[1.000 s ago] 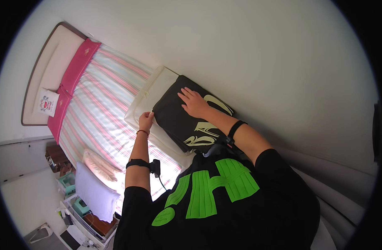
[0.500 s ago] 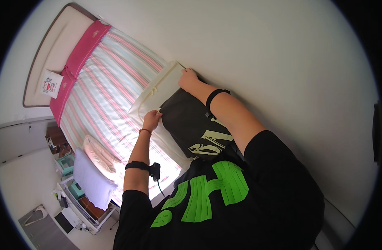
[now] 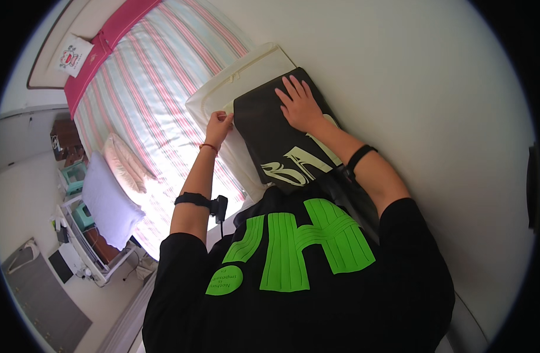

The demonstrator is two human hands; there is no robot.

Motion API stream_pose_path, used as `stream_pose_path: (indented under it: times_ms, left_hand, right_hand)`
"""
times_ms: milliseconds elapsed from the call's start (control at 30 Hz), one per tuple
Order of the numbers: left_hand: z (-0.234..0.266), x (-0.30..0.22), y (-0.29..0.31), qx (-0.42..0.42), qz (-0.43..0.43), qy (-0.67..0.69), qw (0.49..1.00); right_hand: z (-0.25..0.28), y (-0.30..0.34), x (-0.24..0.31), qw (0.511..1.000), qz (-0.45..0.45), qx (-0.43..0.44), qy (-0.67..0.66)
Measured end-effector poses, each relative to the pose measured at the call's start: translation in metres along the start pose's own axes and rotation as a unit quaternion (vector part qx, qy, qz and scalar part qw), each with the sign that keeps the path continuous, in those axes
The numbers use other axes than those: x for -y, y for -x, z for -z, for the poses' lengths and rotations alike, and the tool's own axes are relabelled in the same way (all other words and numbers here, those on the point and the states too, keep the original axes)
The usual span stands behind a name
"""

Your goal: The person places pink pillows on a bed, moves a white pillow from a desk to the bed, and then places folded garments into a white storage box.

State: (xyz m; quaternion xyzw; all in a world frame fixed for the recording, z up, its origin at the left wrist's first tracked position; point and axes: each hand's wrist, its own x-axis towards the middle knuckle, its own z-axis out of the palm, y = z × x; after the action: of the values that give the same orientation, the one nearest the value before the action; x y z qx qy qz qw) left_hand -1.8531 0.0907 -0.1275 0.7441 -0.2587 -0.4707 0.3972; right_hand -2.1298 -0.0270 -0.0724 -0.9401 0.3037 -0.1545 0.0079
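Note:
A folded dark grey cloth item [image 3: 258, 132] with large pale lettering lies before me; whether it is a garment or a bag I cannot tell. Beneath it is a cream fabric case [image 3: 261, 66] with a zip-like seam, resting on the bed. My left hand [image 3: 219, 127] is closed in a pinch at the cloth's left edge, by a small pale yellow patch. My right hand [image 3: 302, 107] lies flat with spread fingers on the upper right of the cloth, near the wall.
The bed [image 3: 146, 76] has a striped pink and pale blue cover. A peach pillow [image 3: 124, 165] and a lavender pillow [image 3: 110, 200] lie at its left side. Along the right runs a plain wall [image 3: 411, 106]. A white cart [image 3: 99, 267] stands at the left.
My right hand has let go of the far right corner and now lies flat on the cloth. The cloth's far part now extends over more of the case. My left hand stays at the left edge.

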Motion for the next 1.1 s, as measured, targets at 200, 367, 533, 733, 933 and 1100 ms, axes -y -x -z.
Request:
stream_pose_path:
  times_ms: [200, 367, 533, 733, 933, 1100]
  left_hand:
    - [-0.011, 0.040, 0.089, 0.155, 0.068, 0.003, 0.985]
    - [-0.034, 0.092, 0.141, 0.211, 0.032, -0.028, 0.977]
    - [-0.064, 0.128, 0.143, 0.267, 0.036, -0.044, 0.962]
    - [-0.063, 0.118, 0.145, 0.265, 0.019, -0.110, 0.958]
    - [-0.068, 0.125, 0.162, 0.198, 0.038, 0.033, 0.979]
    - [-0.077, 0.125, 0.165, 0.208, 0.068, 0.112, 0.969]
  right_hand:
    - [0.013, 0.114, 0.062, 0.991, -0.019, 0.106, -0.077]
    - [0.023, 0.152, 0.068, 0.987, -0.111, 0.075, -0.092]
    - [0.011, 0.174, 0.074, 0.981, -0.169, 0.050, -0.085]
    - [0.020, 0.188, 0.097, 0.974, -0.158, -0.014, -0.160]
    - [0.026, 0.203, 0.111, 0.669, -0.560, 0.333, -0.357]
    - [-0.006, 0.225, 0.136, 0.417, -0.586, 0.176, -0.672]
